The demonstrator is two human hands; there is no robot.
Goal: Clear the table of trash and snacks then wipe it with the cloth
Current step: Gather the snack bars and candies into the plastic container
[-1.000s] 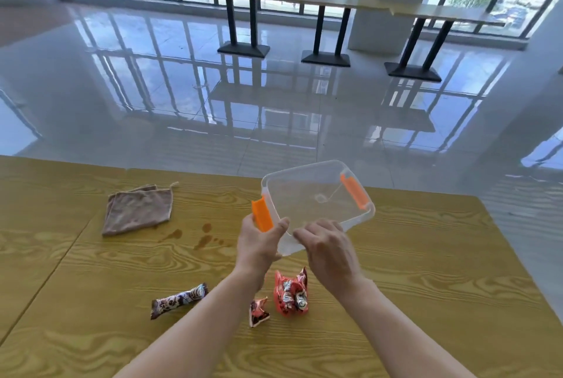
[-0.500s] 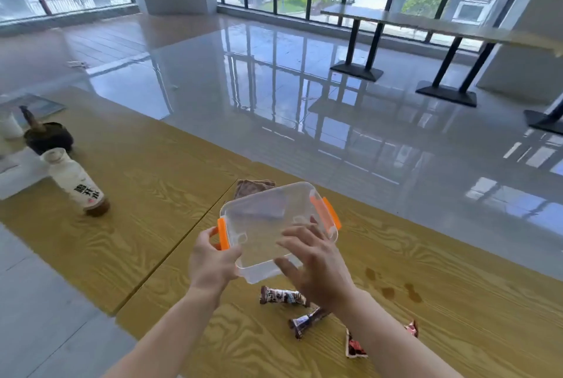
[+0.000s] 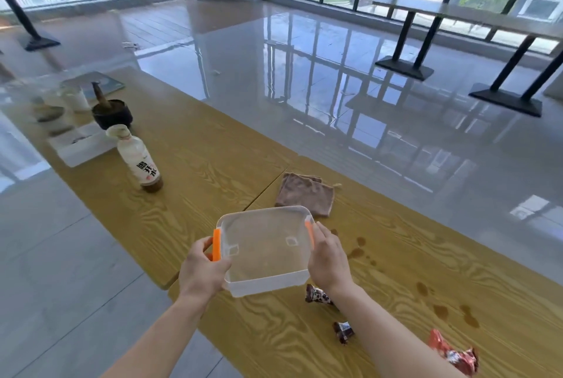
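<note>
**Empty tub held over bench, snacks not yet collected**

Both hands grip a clear plastic tub by its short ends. Left hand is closed around the end with the orange clip, thumb over the rim. Right hand clamps the opposite end beside the other orange clip. Two-handed end grip keeps the tub level and mouth-up, presumably so it can take the loose items. Tub looks empty, and I can't tell whether it's resting on the bench or just above it

Relative to the tub:
- brown cloth lies flat just behind it, untouched, likely parked there for the wipe step
- dark candy bar just beside its near right corner, partly hidden by the right forearm
- small dark wrapper nearer the camera
- red wrapper well off to the right near the bench edge
- brown spill spots right of it, more spots further right
- bottle stands upright well to the left on the adjoining bench section, with a dark bowl and white tray behind it, blurred

Judgement: early stage. Nothing cleared, stains still there. Next move probably needs one hand freed to pick up wrappers, so the tub has to be set down close to them. Wiping has to wait until the wrappers are off the stained area
</note>
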